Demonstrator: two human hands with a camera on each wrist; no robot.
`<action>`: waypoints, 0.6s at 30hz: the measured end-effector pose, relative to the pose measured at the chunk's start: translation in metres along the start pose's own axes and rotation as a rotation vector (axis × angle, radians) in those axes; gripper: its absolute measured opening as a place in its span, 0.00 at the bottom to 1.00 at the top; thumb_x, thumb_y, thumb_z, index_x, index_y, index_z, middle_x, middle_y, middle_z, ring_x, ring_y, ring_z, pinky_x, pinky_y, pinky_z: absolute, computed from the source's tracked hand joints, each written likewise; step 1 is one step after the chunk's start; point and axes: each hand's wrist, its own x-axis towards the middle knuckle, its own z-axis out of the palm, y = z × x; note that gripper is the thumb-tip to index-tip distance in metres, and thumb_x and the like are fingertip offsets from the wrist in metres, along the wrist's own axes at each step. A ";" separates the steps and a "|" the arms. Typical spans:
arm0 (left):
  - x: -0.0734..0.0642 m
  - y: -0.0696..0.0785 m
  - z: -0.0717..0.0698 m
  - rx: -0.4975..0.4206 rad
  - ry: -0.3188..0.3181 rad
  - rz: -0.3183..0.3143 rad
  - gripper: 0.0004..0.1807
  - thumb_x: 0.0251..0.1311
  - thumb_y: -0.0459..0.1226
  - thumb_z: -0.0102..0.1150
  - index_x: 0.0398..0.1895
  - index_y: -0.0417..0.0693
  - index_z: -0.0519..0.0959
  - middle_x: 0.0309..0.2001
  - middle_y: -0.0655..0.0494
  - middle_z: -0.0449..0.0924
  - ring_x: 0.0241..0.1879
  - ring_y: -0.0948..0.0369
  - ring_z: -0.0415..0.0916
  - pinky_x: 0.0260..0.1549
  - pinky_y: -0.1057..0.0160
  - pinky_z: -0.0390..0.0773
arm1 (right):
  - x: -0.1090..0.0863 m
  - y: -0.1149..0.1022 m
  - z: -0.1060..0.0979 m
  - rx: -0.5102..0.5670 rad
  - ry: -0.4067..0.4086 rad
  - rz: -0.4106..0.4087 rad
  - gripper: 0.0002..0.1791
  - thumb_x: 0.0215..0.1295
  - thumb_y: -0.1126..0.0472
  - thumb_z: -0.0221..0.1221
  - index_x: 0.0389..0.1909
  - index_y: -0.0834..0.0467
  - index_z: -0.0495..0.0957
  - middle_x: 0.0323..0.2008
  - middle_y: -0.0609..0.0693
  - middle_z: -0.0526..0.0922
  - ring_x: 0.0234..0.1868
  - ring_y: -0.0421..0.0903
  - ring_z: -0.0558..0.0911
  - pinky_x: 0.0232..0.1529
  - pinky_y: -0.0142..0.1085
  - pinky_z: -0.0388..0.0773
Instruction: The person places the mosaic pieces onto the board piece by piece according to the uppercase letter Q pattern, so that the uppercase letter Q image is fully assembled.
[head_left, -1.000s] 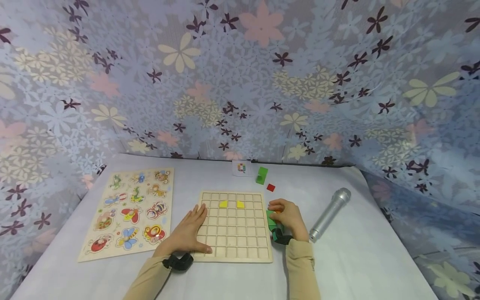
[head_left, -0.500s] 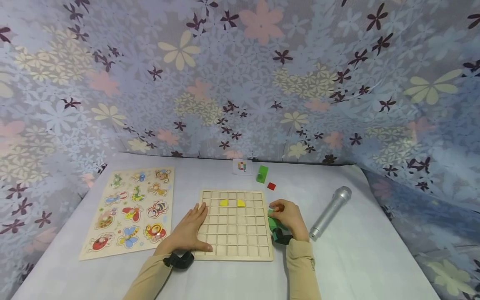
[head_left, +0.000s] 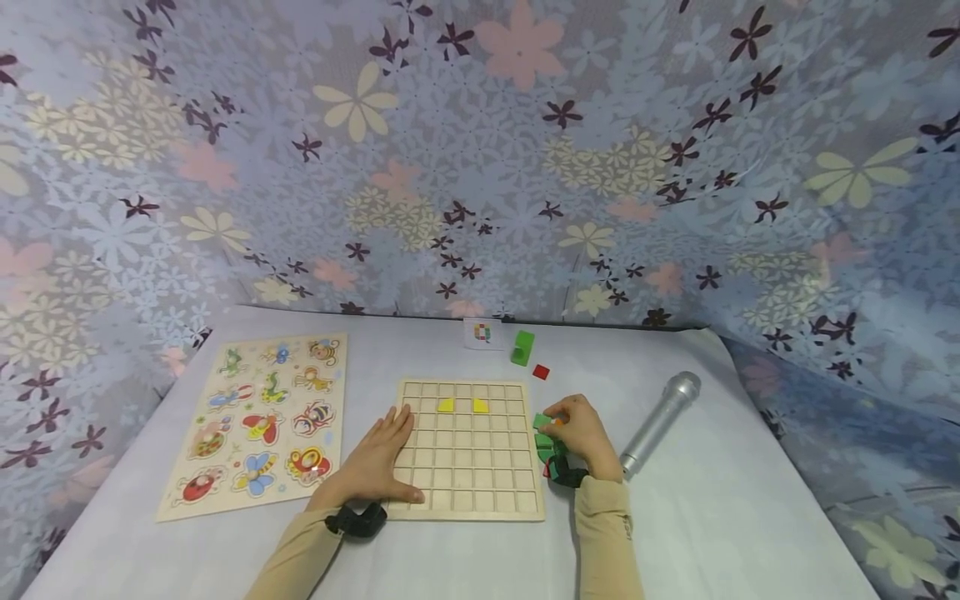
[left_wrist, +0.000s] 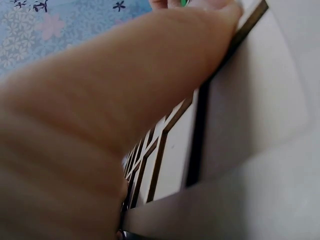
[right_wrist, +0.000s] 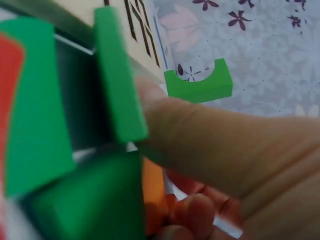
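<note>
My left hand (head_left: 375,458) lies with spread fingers on the left side of a wooden grid board (head_left: 491,477), its thumb near the front edge. Two yellow pieces (head_left: 446,406) sit in cells near the board's far side. Just right of the board, my right hand (head_left: 581,429) is at a cluster of green blocks (head_left: 544,446), partly hidden by it. In the right wrist view, the thumb touches an upright green block (right_wrist: 120,75), while the curled fingers hold against an orange block (right_wrist: 154,195). A red piece (right_wrist: 9,90) shows at the left edge there.
Behind the board lie a notched green block (head_left: 522,347), a small red square (head_left: 541,372) and a pattern card (head_left: 483,334). A silver microphone (head_left: 660,423) is at right. An insect picture puzzle board (head_left: 251,500) lies at left. A floral cloth (head_left: 480,167) hangs behind.
The right hand has shifted slightly among the blocks; a bit of orange and a red piece by the wrist now show. The left hand and the board stay put.
</note>
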 end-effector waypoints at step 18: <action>0.000 -0.002 0.000 -0.001 0.003 0.003 0.70 0.35 0.61 0.74 0.74 0.30 0.48 0.77 0.37 0.40 0.77 0.40 0.36 0.75 0.43 0.43 | 0.008 -0.035 0.029 0.241 0.180 0.071 0.06 0.57 0.63 0.67 0.35 0.60 0.84 0.30 0.56 0.86 0.27 0.42 0.79 0.27 0.30 0.72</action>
